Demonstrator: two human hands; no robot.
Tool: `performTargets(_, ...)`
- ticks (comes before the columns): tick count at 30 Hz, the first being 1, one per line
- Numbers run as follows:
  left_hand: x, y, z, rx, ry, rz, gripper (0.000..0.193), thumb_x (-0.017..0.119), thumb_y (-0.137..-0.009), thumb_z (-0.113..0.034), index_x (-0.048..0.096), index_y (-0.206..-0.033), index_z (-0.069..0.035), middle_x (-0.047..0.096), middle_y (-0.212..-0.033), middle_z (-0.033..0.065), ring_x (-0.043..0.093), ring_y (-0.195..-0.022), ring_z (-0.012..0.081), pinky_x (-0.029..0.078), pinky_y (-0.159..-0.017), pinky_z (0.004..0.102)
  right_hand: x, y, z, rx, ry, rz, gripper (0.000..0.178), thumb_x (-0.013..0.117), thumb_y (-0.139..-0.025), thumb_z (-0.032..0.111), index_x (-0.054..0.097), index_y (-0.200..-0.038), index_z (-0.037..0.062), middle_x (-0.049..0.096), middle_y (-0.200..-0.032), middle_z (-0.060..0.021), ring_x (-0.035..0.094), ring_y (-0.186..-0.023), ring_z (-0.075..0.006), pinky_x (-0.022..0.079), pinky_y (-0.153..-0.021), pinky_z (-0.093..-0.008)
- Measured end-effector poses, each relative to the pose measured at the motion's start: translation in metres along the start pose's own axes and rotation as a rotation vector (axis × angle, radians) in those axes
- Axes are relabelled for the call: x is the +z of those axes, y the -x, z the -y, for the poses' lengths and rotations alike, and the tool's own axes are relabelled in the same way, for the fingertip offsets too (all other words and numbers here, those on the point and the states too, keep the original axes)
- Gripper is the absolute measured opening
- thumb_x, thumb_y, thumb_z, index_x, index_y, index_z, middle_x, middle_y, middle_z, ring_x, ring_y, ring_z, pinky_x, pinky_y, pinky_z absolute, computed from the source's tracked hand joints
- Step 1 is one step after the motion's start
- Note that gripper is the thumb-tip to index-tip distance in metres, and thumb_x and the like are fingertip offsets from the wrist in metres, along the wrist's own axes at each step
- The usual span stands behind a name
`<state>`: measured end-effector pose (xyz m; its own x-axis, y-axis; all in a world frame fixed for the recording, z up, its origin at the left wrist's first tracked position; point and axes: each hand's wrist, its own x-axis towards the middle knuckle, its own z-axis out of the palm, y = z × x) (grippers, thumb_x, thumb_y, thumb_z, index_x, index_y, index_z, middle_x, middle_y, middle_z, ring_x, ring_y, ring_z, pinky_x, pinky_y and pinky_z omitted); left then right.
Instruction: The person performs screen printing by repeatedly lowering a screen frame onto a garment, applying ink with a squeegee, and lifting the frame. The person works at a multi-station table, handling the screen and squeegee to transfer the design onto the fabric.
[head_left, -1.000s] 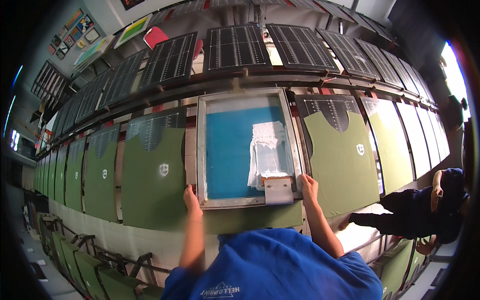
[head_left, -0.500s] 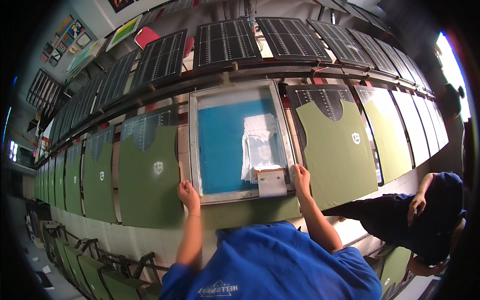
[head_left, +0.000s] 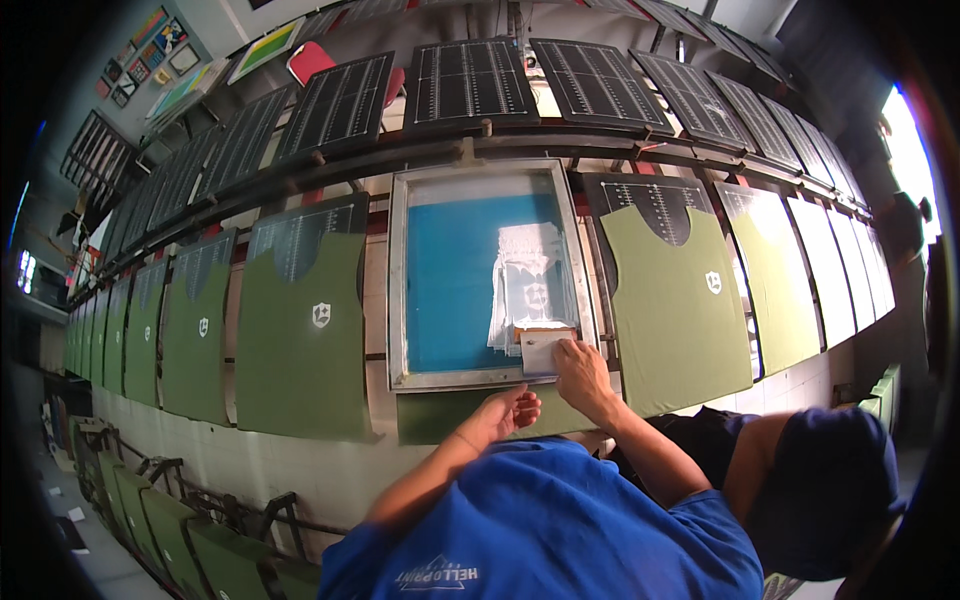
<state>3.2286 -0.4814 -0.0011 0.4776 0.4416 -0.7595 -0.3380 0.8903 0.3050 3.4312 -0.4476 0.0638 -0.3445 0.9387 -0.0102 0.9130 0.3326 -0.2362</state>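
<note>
A screen-printing frame [head_left: 398, 290] with blue mesh lies over a green shirt [head_left: 430, 425], whose lower edge shows below it. White ink [head_left: 508, 300] streaks the right half of the mesh, around a shield-shaped design. In the frame's lower right rests a squeegee [head_left: 540, 352] with a pale grip plate, tilted over the near rail. My right hand [head_left: 585, 380] has closed on the right side of that plate. Just off the frame's near edge, my left hand [head_left: 508, 412] is loosely curled, thumb apart from the fingers, with nothing visible in it.
Green shirts with white shield prints lie on boards at left [head_left: 305, 350] and right [head_left: 672, 310]. Black ruled boards [head_left: 470, 85] form a row behind a dark rail. A co-worker in dark blue [head_left: 820, 480] is close by my right. More green-covered boards [head_left: 150, 510] stand lower left.
Both hands have let go of the frame's sides. My right hand has moved inward onto the squeegee; my left has come right, below the frame. The co-worker has moved closer.
</note>
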Motion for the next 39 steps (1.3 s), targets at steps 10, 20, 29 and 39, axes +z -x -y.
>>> performTargets(10, 0.009, -0.017, 0.004, 0.056, 0.193, -0.070, 0.031, 0.058, -0.100, -0.033, 0.062, -0.096, -0.003, 0.067, -0.092, 0.0077, 0.065, -0.086, 0.0171, 0.054, -0.078, 0.0291, -0.051, -0.107, -0.029, -0.014, -0.235, -0.089, 0.019, 0.062, -0.073, 0.003, 0.070, -0.090, 0.0055, 0.068, -0.093, -0.0152, 0.064, -0.093, -0.0340, 0.052, -0.084, -0.0430)
performTargets(20, 0.006, -0.009, 0.003, -0.022, 0.162, -0.024, 0.033, 0.058, -0.100, -0.036, 0.063, -0.095, -0.003, 0.066, -0.092, 0.0071, 0.063, -0.085, 0.0168, 0.053, -0.076, 0.0285, -0.035, -0.183, -0.048, 0.002, -0.201, -0.155, 0.025, 0.060, -0.073, -0.002, 0.072, -0.094, 0.0057, 0.069, -0.096, -0.0143, 0.064, -0.097, -0.0324, 0.052, -0.084, -0.0406)
performTargets(29, -0.002, -0.010, -0.012, -0.144, -0.008, 0.114, 0.038, 0.058, -0.098, -0.043, 0.064, -0.088, -0.006, 0.068, -0.082, 0.0058, 0.064, -0.080, 0.0160, 0.053, -0.073, 0.0307, -0.029, -0.042, 0.008, 0.019, -0.245, -0.099, 0.033, 0.061, -0.068, -0.001, 0.069, -0.099, 0.0033, 0.066, -0.103, -0.0102, 0.061, -0.098, -0.0295, 0.051, -0.087, -0.0388)
performTargets(39, 0.061, 0.050, -0.087, 1.275, -1.662, -0.219, 0.036, 0.073, -0.076, -0.010, 0.056, -0.107, -0.004, 0.056, -0.102, 0.0130, 0.055, -0.098, 0.0306, 0.047, -0.083, 0.0397, -0.014, -0.024, 0.018, 0.067, -0.199, -0.182, 0.040, 0.063, -0.066, -0.002, 0.067, -0.105, 0.0040, 0.063, -0.104, -0.0090, 0.059, -0.100, -0.0284, 0.051, -0.086, -0.0375)
